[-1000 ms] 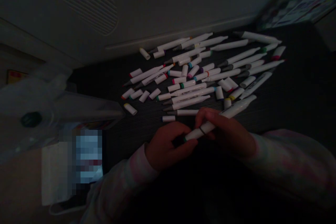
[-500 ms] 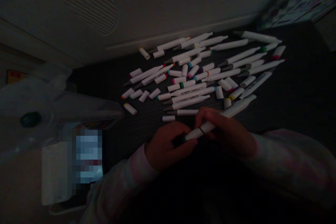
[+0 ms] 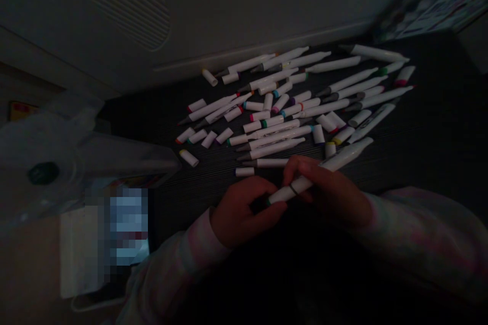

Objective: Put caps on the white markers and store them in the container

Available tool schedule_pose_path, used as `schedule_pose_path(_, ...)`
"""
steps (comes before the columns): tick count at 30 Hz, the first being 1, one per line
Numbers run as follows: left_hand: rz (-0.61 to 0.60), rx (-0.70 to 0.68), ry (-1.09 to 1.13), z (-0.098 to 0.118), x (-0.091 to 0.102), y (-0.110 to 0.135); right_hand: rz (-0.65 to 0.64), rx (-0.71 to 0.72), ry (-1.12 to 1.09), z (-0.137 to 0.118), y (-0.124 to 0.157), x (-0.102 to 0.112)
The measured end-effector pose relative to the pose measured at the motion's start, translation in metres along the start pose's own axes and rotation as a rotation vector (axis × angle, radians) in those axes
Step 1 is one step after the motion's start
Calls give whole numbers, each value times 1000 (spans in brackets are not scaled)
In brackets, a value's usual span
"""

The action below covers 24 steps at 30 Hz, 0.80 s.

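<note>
Nothing visibly shifts from the earlier frame: my left grip (image 3: 240,209) pinches the near end, my right grip (image 3: 335,194) the barrel, of a marker (image 3: 345,156) slanting away rightward.

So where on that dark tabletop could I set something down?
Two patches look bare: right of the scattered markers, below the colourful case; and left of the loose caps, between the pale panel and clear plastic. The middle is crowded: markers and caps lie close beyond the left hand and right hand.

White marker (image 3: 302,183) in both hands (image 3: 240,210)
</note>
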<state>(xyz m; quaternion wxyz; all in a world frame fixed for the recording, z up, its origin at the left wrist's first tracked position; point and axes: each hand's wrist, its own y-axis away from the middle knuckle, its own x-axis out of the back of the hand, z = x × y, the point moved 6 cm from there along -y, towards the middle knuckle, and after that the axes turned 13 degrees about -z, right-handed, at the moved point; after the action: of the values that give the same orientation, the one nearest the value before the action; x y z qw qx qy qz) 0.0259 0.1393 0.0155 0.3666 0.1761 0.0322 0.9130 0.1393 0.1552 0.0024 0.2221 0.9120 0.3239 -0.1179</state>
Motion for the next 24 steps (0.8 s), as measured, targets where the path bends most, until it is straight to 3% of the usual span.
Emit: schedule_pose_path(24, -7, -25, -25, 1, 0, 0, -16, 21, -29, 0, -2, 0)
